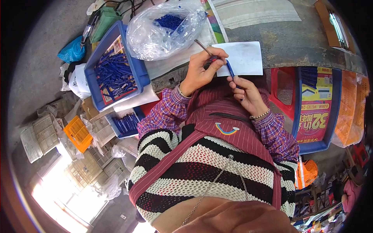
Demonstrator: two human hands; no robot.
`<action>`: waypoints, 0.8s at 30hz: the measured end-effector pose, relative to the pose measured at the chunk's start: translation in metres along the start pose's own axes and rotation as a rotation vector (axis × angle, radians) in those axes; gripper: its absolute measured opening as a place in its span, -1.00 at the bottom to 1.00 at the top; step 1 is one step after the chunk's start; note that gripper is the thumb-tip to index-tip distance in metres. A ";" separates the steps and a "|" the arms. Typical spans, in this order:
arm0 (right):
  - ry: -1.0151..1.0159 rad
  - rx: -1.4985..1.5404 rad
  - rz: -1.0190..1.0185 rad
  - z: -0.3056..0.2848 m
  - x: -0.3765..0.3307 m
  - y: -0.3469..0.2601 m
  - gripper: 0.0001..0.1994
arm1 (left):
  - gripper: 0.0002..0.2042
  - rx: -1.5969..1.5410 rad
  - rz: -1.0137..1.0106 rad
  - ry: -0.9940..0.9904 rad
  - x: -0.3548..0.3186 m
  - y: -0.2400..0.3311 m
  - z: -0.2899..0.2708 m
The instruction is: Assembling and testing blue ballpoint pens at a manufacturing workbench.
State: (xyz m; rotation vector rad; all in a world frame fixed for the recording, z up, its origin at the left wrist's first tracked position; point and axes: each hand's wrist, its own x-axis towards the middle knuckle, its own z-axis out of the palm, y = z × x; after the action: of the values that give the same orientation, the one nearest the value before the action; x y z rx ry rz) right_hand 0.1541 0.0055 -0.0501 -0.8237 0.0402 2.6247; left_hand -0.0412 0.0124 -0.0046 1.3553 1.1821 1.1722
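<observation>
My left hand (204, 69) is closed around a thin metal tool (202, 46), whose shaft sticks out past the fingers; a bit of red shows at the grip. A slim blue pen (230, 68) slants between my two hands, its upper end at my left thumb and fingertips. My right hand (248, 93) pinches the pen's lower end, with the other fingers curled in. Both hands are over the table's near edge, beside a white sheet of paper (248, 58). My fingers hide the pen's ends.
A blue bin (142, 73) at the left holds many blue pens (116, 73). Behind it sits a clear plastic bag (145, 42) of small blue parts (169, 22). Another blue bin (335, 112), lined with printed paper, holds several pens (309, 77) at the right, near a red stool (281, 89).
</observation>
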 end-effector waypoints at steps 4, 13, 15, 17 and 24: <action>0.080 -0.101 -0.071 0.010 -0.003 0.003 -0.77 | -0.87 0.096 -0.009 -0.057 -0.002 -0.005 -0.003; 0.292 -0.452 -0.394 0.019 0.005 0.014 -0.81 | -0.84 0.056 0.261 0.073 -0.004 0.015 0.009; 0.276 -0.456 -0.407 0.017 0.005 0.015 -0.82 | -0.80 -0.026 0.512 0.004 -0.002 0.034 0.016; 0.274 -0.446 -0.408 0.018 0.006 0.018 -0.83 | -0.79 0.420 0.391 -0.138 -0.002 0.024 0.020; 0.278 -0.458 -0.424 0.018 0.005 0.018 -0.85 | -0.85 0.233 0.252 -0.074 0.000 -0.005 0.021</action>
State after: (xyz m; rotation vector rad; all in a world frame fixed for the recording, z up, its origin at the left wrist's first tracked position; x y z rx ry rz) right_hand 0.1338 -0.0066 -0.0394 -1.1913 -0.6110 2.1260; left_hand -0.0208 0.0115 -0.0117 1.7503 1.1452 1.1732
